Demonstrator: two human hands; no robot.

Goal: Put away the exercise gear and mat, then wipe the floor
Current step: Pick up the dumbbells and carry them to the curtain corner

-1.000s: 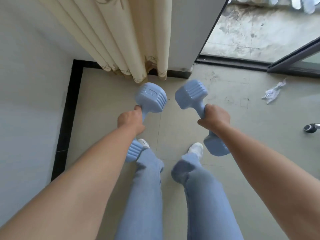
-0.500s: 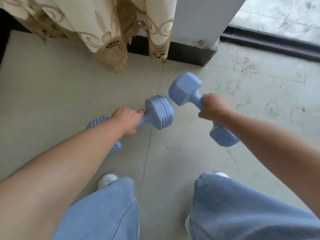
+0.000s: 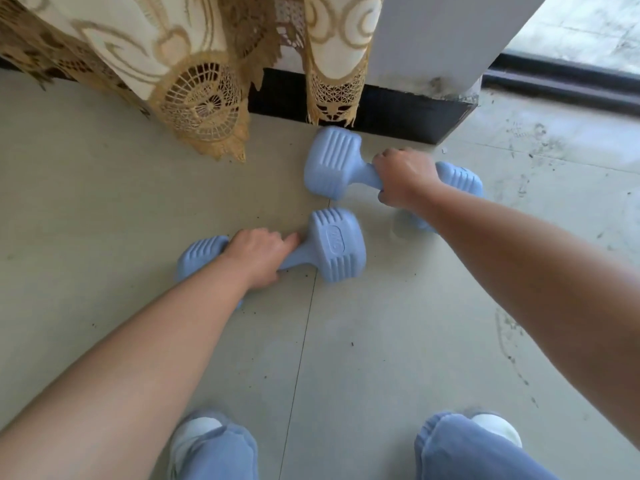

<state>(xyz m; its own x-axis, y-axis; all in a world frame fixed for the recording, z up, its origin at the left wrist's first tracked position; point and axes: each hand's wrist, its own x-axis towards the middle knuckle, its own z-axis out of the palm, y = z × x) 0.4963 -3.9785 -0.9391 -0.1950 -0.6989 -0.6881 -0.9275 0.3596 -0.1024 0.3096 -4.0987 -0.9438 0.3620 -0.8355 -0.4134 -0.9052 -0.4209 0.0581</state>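
Two light blue dumbbells rest low on the tiled floor near the wall. My left hand (image 3: 259, 255) is wrapped around the handle of the nearer dumbbell (image 3: 335, 244), which lies across the middle of the view. My right hand (image 3: 404, 177) grips the handle of the farther dumbbell (image 3: 329, 163), whose left head sits just in front of the black skirting. Both dumbbells appear to touch the floor. No mat is in view.
A cream and gold lace curtain (image 3: 194, 74) hangs down to the floor at the top left. A white pillar (image 3: 436, 39) with black skirting (image 3: 398, 116) stands behind the dumbbells. A dark door track (image 3: 561, 77) runs at the top right. The floor tiles (image 3: 346, 358) carry dirt specks.
I have bent down closer to the floor. Both hands have lowered the dumbbells from the air to the tiles by the skirting, the right one moving toward the wall.
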